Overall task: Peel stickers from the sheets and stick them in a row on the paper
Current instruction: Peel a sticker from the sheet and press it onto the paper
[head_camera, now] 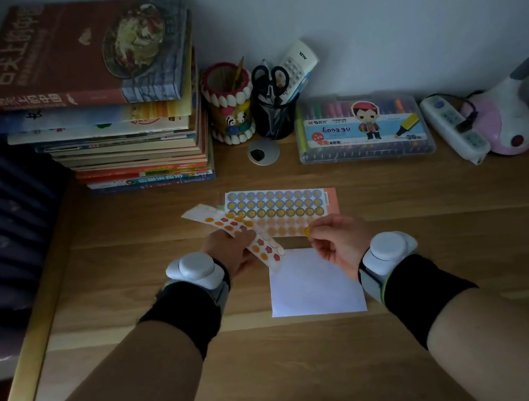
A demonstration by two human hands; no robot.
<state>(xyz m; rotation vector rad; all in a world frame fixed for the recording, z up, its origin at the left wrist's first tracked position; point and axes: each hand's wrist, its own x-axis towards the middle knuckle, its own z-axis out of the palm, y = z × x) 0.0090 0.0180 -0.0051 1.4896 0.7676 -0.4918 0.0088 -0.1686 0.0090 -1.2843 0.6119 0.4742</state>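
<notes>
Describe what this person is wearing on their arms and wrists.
A white, rounded left wrist device and a matching right wrist device sit on grey straps. Behind them, a wide left black band and right black band wrap the forearms. The right strap shows a greenish edge.

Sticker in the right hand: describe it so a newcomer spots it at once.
On the wooden desk, find the white paper near the front. Just above it, the right hand pinches a small round yellow sticker at its fingertips. Unlike the dots on the sheets, it alone is held in fingers.
</notes>
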